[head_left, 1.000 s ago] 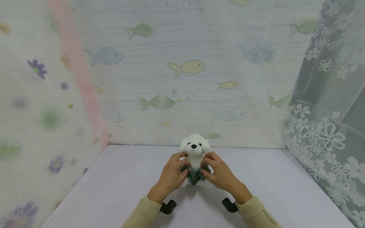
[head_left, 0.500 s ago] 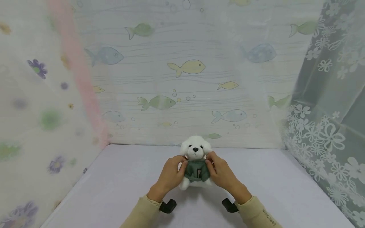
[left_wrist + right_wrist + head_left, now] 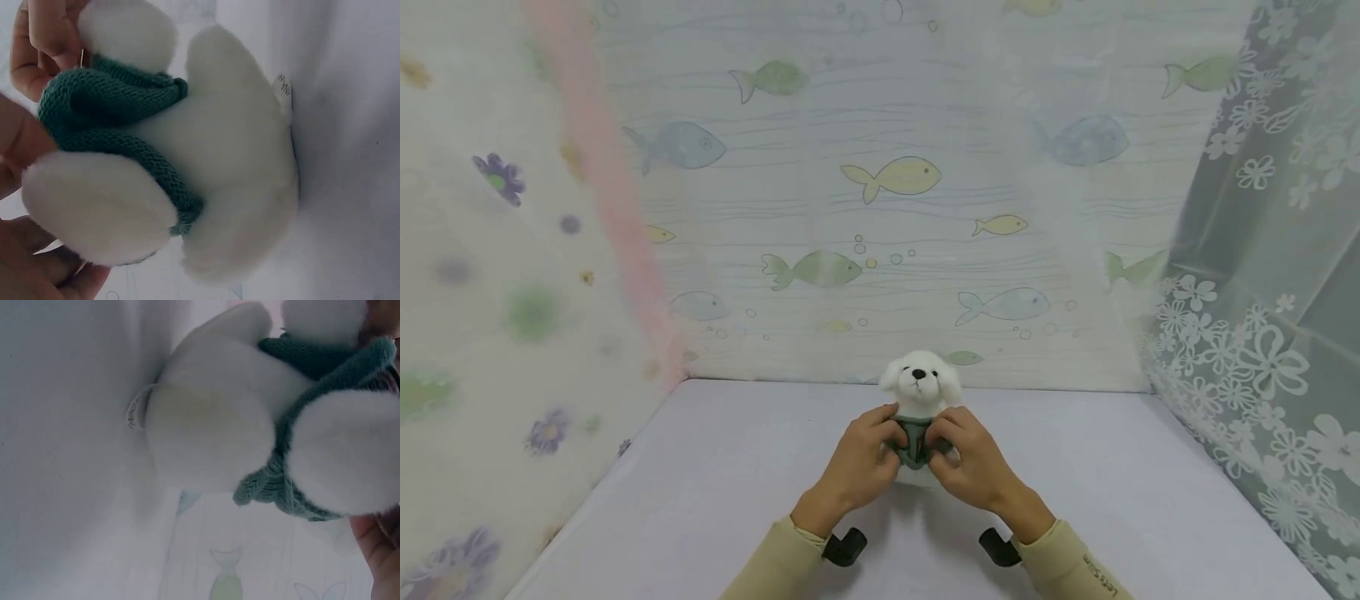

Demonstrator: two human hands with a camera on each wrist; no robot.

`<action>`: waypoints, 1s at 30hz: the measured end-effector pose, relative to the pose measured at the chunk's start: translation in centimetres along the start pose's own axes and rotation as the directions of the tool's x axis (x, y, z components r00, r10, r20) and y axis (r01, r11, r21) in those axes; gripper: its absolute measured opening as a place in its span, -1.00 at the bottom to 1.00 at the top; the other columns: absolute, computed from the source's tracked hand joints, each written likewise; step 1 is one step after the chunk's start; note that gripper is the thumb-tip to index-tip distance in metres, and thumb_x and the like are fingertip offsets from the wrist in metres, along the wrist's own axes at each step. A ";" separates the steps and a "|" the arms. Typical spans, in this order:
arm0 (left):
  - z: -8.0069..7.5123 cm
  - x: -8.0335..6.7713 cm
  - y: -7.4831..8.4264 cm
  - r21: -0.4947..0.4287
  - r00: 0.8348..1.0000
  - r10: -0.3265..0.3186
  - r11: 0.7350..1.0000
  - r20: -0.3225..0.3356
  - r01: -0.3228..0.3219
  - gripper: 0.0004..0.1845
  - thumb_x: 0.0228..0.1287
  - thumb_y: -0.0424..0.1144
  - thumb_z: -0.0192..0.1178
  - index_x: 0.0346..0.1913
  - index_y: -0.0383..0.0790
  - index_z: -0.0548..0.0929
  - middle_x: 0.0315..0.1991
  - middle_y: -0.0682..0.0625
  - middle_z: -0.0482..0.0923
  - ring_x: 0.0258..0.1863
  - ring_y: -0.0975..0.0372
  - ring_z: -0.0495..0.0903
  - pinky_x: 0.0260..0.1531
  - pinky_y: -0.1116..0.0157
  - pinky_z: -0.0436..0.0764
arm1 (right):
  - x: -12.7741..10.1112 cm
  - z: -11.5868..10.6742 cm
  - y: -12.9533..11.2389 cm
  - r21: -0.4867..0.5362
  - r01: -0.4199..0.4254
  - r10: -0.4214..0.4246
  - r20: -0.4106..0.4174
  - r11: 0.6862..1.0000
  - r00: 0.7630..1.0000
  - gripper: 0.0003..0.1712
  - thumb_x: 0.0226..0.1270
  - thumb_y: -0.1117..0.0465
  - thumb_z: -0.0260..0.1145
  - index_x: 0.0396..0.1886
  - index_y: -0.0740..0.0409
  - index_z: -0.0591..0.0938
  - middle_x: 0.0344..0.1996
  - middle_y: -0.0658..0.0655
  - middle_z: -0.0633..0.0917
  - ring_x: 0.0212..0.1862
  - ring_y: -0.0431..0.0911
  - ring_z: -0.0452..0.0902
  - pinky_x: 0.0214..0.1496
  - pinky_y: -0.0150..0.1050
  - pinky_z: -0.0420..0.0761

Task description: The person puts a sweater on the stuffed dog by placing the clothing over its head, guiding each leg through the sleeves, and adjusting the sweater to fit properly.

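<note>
A white plush dog (image 3: 925,379) sits upright on the table, facing me. Around its body is a green knitted sweater (image 3: 913,437); the front of its hem is rucked up, baring the white belly (image 3: 206,137) in the left wrist view. My left hand (image 3: 861,454) grips the sweater on the dog's left-of-picture side, fingers curled at the chest. Opposite, my right hand (image 3: 973,458) pinches the sweater's other side. The right wrist view shows the sweater (image 3: 281,437) bunched about a white paw (image 3: 344,450). Some fingertips are hidden behind the paws.
The dog rests on a white-covered table (image 3: 737,467). Behind it stands a fish-print curtain (image 3: 880,225), with a flowered sheet (image 3: 497,333) to the left and a lace-patterned sheer curtain (image 3: 1255,333) to the right. A small tag (image 3: 283,90) hangs from the dog.
The dog's head has tipped back and shifted slightly right. Both hands have moved inward over the sweater's front since half a second ago, and its lower edge now sits higher.
</note>
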State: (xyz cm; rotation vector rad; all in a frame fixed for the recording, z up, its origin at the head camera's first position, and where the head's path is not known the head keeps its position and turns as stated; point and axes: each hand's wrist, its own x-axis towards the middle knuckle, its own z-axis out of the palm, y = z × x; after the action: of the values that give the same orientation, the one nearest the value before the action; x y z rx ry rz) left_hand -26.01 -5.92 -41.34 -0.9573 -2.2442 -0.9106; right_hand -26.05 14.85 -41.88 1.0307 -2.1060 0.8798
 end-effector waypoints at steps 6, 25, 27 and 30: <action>-0.3 0.1 0.0 0.016 0.998 0.032 0.999 0.047 -0.033 -0.81 -0.05 -0.45 0.28 -0.40 -0.08 0.59 0.15 -0.24 0.46 0.19 -0.11 0.44 0.14 0.03 0.45 | 0.1 0.2 0.0 -0.067 0.031 -0.028 0.045 0.997 0.999 -0.83 -0.04 0.23 0.41 -0.39 0.00 0.62 -0.16 -0.04 0.53 -0.11 -0.11 0.36 -0.11 -0.18 0.45; -1.2 0.0 -0.7 0.111 0.947 -0.073 0.993 0.313 0.040 -0.73 -0.10 -0.16 0.50 -0.56 0.07 0.53 0.41 -0.31 0.12 0.37 -0.21 0.11 0.21 -0.14 0.24 | -0.3 -0.2 0.6 -0.066 0.013 0.001 0.209 0.998 0.978 -0.74 -0.10 0.26 0.47 -0.52 -0.10 0.53 0.08 0.05 0.47 0.23 -0.02 0.27 0.13 0.01 0.47; -1.2 0.0 -0.7 0.086 0.948 -0.071 0.995 0.311 0.046 -0.78 -0.05 -0.17 0.47 -0.48 0.06 0.57 0.41 -0.31 0.11 0.38 -0.21 0.10 0.22 -0.16 0.21 | -0.3 -0.2 0.7 -0.080 0.017 0.000 0.205 0.997 0.979 -0.73 -0.08 0.25 0.49 -0.42 -0.08 0.56 0.08 0.05 0.47 0.23 -0.03 0.28 0.12 0.00 0.48; -1.2 -0.1 -0.8 0.065 0.952 -0.060 0.997 0.301 0.042 -0.83 0.01 -0.20 0.43 -0.44 0.07 0.60 0.41 -0.32 0.11 0.38 -0.22 0.10 0.22 -0.17 0.20 | -0.3 -0.1 0.9 -0.100 0.037 -0.017 0.192 0.994 0.981 -0.73 -0.06 0.25 0.51 -0.34 -0.06 0.63 0.07 0.06 0.49 0.21 -0.02 0.30 0.10 -0.02 0.49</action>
State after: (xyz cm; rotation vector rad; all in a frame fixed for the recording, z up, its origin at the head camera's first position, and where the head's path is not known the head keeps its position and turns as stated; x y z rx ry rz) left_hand -26.29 -7.25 -40.93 -1.0785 -2.5479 -0.7566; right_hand -26.67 15.50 -42.29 1.1254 -2.2645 0.6738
